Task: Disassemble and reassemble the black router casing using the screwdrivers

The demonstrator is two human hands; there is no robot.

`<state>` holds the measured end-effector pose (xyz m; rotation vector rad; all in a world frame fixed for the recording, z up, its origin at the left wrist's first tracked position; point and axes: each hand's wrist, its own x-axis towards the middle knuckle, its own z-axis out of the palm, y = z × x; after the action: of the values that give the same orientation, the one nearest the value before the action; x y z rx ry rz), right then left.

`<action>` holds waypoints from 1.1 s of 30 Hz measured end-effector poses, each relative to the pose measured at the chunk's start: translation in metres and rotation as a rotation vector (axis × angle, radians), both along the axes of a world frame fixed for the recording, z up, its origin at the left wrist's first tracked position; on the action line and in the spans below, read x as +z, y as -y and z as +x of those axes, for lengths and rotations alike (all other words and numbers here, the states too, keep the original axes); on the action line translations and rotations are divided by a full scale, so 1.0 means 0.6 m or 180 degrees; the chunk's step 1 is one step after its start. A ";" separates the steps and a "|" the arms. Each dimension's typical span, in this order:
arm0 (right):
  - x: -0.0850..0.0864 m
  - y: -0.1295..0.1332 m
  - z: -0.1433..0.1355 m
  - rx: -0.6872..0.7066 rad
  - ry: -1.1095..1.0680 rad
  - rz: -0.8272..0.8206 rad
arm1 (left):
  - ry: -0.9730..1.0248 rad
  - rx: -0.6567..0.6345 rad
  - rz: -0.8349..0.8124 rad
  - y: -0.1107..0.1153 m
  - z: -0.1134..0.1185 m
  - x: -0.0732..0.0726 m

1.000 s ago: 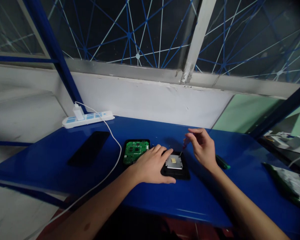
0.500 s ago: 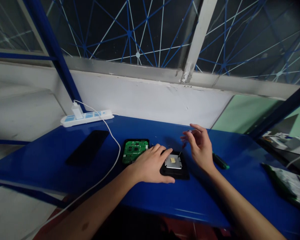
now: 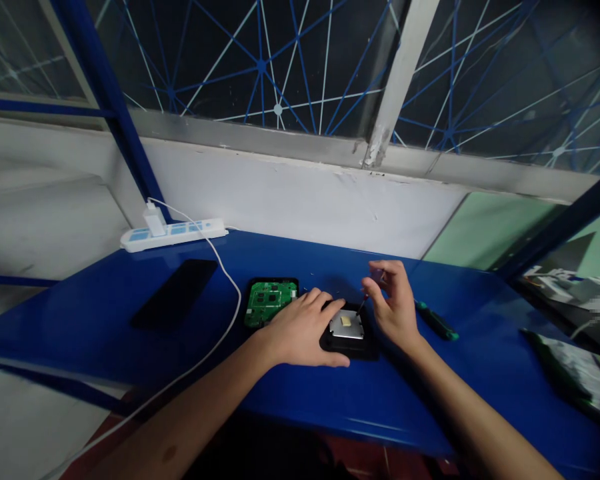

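A black plastic housing half lies on the table, with a silver metal plate fixed inside and a small pale yellow pad at the plate's middle. My left hand grips the housing's left side, thumb along the near edge and fingers toward the far edge. Pinched in my right hand is a screwdriver with a purplish handle. Its thin shaft slants down to the plate's upper right corner; whether a screw sits under the tip is too small to tell. Left of it, a green circuit board sits in another black shell, partly behind my left hand.
A second screwdriver with a green and black handle lies right of my right hand. A dark flat phone-like slab, white cable and power strip occupy the left. A shiny packet is at the right edge of the blue table.
My right hand has come slightly down and left, its fingers more curled around the screwdriver handle. More of the green-handled screwdriver shows. My left hand and the housing have stayed put.
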<state>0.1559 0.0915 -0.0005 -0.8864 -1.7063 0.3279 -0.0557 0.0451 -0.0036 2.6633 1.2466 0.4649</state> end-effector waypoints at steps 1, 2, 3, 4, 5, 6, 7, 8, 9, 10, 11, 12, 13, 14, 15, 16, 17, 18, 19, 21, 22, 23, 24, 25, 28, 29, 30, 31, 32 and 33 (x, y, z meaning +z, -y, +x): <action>0.000 -0.001 0.000 -0.0040 -0.0006 0.0024 | -0.0003 -0.0001 -0.0011 0.000 0.000 0.000; -0.001 -0.001 0.000 -0.0072 -0.0015 0.0037 | -0.0011 -0.0002 -0.0023 0.000 0.000 0.001; -0.002 -0.001 -0.001 -0.0097 -0.0029 0.0035 | -0.0019 0.0000 -0.0029 0.001 0.000 0.001; -0.002 0.000 -0.002 -0.0115 -0.0049 0.0016 | -0.0025 0.0002 -0.0027 0.001 0.000 0.002; -0.002 0.001 -0.004 -0.0121 -0.0075 -0.0021 | -0.0029 0.0003 -0.0018 0.001 0.000 0.002; -0.002 0.003 -0.005 -0.0110 -0.0107 -0.0071 | -0.0027 0.0002 -0.0004 0.001 0.000 0.002; -0.002 0.006 -0.007 -0.0080 -0.0135 -0.0135 | -0.0023 0.0005 0.0013 0.002 0.000 0.002; 0.000 0.008 -0.008 -0.0032 -0.0163 -0.0200 | -0.0015 0.0009 0.0026 0.002 0.000 0.001; 0.001 0.010 -0.008 0.0025 -0.0197 -0.0256 | -0.0009 0.0011 0.0030 0.002 0.000 0.001; 0.002 0.012 -0.008 0.0090 -0.0236 -0.0294 | -0.0002 0.0011 0.0022 0.002 -0.001 0.001; 0.003 0.012 -0.008 0.0155 -0.0273 -0.0317 | 0.0004 0.0011 0.0003 0.002 -0.001 0.000; 0.004 0.012 -0.007 0.0210 -0.0306 -0.0325 | 0.0005 0.0011 -0.0018 0.002 -0.001 0.000; 0.003 0.011 -0.007 0.0246 -0.0336 -0.0320 | 0.0004 0.0011 -0.0031 0.002 -0.001 0.000; 0.003 0.009 -0.006 0.0244 -0.0356 -0.0296 | 0.0001 0.0010 -0.0032 0.001 -0.001 0.000; 0.002 0.006 -0.004 0.0200 -0.0346 -0.0261 | -0.0005 0.0009 -0.0021 0.001 -0.001 0.000; 0.001 0.003 -0.003 0.0111 -0.0320 -0.0203 | -0.0011 0.0007 -0.0002 0.001 -0.001 0.000; 0.000 0.001 -0.002 0.0000 -0.0284 -0.0130 | -0.0017 0.0010 0.0024 0.002 -0.001 0.000; 0.000 -0.001 -0.001 -0.0108 -0.0248 -0.0054 | -0.0020 0.0012 0.0045 0.002 -0.001 0.001; 0.000 -0.003 -0.001 -0.0191 -0.0219 0.0003 | -0.0024 0.0011 0.0055 0.002 0.000 0.001; 0.002 -0.002 0.000 -0.0248 -0.0215 0.0014 | -0.0026 0.0010 0.0059 0.002 0.000 0.002; 0.003 -0.001 0.000 -0.0228 -0.0249 -0.0029 | -0.0024 0.0012 0.0059 0.002 0.000 0.002; 0.005 0.001 -0.001 -0.0186 -0.0292 -0.0091 | -0.0021 0.0013 0.0054 0.002 0.000 0.002; 0.006 0.002 -0.001 -0.0133 -0.0339 -0.0158 | -0.0020 0.0013 0.0047 0.002 0.000 0.001; 0.006 0.004 -0.002 -0.0069 -0.0381 -0.0218 | -0.0019 0.0017 0.0043 0.002 0.000 0.001; 0.006 0.006 -0.002 0.0104 -0.0458 -0.0309 | -0.0021 0.0019 0.0023 0.001 0.000 0.001; 0.005 0.005 -0.003 0.0131 -0.0459 -0.0317 | -0.0024 0.0019 0.0019 0.002 0.000 0.001; 0.004 0.005 -0.003 0.0137 -0.0444 -0.0310 | -0.0028 0.0017 0.0017 0.002 0.000 0.001; 0.003 0.004 -0.003 0.0114 -0.0413 -0.0283 | -0.0033 0.0016 0.0014 0.002 0.000 0.002; 0.002 0.002 -0.003 0.0066 -0.0364 -0.0246 | -0.0038 0.0017 0.0013 0.002 -0.001 0.002; 0.002 0.001 -0.003 0.0003 -0.0305 -0.0200 | -0.0045 0.0018 0.0015 0.002 -0.001 0.002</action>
<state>0.1541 0.0906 0.0004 -0.9017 -1.6156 0.4200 -0.0561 0.0439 -0.0022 2.6723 1.2589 0.4513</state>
